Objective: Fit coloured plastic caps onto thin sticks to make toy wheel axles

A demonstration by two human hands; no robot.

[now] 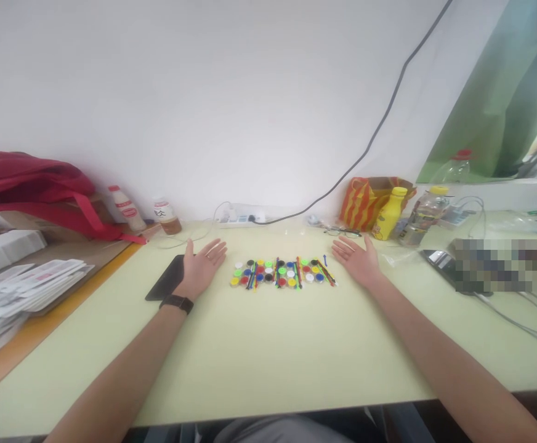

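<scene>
My left hand (202,266) lies palm up with its fingers spread, holding nothing. It partly covers a flat black tablet-like object (165,280). On the other side, my right hand (356,260) is also palm up and spread, with nothing in it. Between the two hands lie small round discs (268,278) in white, black, yellow, green, blue and red, set out in groups. Thin coloured plastic sticks (299,272) lie in bundles between and beside these groups. A lone blue stick (324,260) sits a little apart, near my right fingertips.
Along the wall stand a white bottle (127,209), a bottle of brown liquid (167,216), a power strip (241,218), a striped bag (358,203) and a yellow bottle (390,214). Papers (42,286) are stacked at left. A phone-like device (444,267) with cables lies right.
</scene>
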